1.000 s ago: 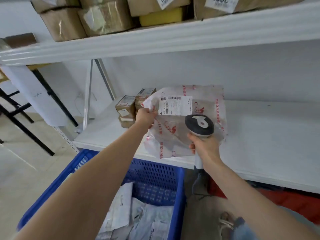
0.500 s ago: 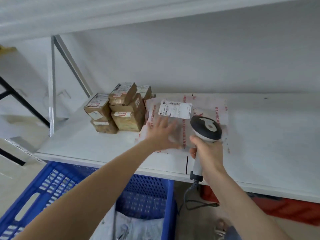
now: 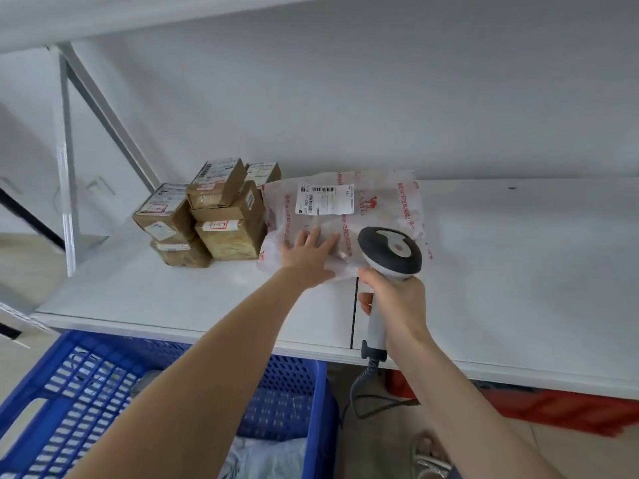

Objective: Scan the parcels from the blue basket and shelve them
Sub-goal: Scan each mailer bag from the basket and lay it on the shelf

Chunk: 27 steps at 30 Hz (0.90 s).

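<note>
we are pressing our left hand (image 3: 309, 255) flat on the bag (image 3: 377, 205), its fingers (image 3: 313, 235) straight and a little spread, gripping nothing. we judge the flat palm is there to settle the soft bag on the shelf (image 3: 518, 271) and nudge it toward the back edge. the bag is lying flat near that back edge, left of the shelf's middle. its left side is lying against the stack of boxes (image 3: 221, 216) sitting toward the back left corner, likely so the parcels pack close together.

the fingers are resting on the bag's near half. its label (image 3: 325, 198) is facing up just beyond the fingertips, uncovered, so we are leaving the barcode readable.

our right hand (image 3: 397, 305) is wrapping the scanner (image 3: 390, 252) by its handle, fingers curled round it. the scanner's head is hovering over the bag's near right corner and its cord (image 3: 359, 385) is hanging below the shelf's front edge. we cannot tell whether the trigger is being squeezed.

the basket (image 3: 86, 392) is sitting under the front edge at the left with more bags inside, so we are judging that more parcels are waiting.
</note>
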{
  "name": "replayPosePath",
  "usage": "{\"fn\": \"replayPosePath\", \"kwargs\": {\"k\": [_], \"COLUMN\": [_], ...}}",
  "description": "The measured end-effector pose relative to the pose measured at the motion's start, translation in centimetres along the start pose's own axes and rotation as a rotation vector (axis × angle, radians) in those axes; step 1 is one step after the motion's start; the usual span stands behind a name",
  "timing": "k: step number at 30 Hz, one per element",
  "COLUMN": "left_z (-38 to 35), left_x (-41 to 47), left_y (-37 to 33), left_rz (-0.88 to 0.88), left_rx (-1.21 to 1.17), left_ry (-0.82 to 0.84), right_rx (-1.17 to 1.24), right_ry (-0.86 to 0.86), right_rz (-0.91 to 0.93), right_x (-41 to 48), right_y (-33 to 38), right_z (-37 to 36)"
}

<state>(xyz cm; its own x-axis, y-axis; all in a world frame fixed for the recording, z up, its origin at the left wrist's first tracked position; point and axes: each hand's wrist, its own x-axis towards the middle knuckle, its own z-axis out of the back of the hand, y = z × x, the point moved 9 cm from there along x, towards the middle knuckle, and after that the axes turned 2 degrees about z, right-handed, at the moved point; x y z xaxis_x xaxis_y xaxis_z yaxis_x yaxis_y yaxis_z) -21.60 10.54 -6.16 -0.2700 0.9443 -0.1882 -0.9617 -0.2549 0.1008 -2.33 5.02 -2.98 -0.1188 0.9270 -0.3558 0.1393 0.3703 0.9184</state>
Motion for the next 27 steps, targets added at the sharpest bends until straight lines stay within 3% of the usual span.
{"fn": "replayPosePath", "kwargs": {"k": [2, 6, 10, 18, 27], "left_z": [-0.9, 0.7, -0.3, -10.8, -25.9], "left_x": [-0.6, -4.2, -10.3, -23.1, -29.4], "left_y": [0.0, 0.7, 4.3, 17.2, 26.0], "left_rz": [-0.026, -0.119, -0.053, 0.249, 0.519], "left_rx": [-0.008, -0.152, -0.21, -0.364, -0.514], "left_ry": [0.039, -0.163, -0.2, 0.082, 0.445], "right_rx": [-0.019, -0.054, -0.148, -0.366, -0.558], "right_ry": [0.001, 0.04, 0.161, 0.517, 0.548], "right_rz": [-0.003, -0.047, -0.093, -0.347, -0.58], "right_x": [-0.1, -0.9, -3.2, -11.9, -13.8], "right_y": [-0.1, -1.1, -3.1, -12.7, -25.9], "right_z": [0.0, -0.7, -3.1, -10.3, -16.5]}}
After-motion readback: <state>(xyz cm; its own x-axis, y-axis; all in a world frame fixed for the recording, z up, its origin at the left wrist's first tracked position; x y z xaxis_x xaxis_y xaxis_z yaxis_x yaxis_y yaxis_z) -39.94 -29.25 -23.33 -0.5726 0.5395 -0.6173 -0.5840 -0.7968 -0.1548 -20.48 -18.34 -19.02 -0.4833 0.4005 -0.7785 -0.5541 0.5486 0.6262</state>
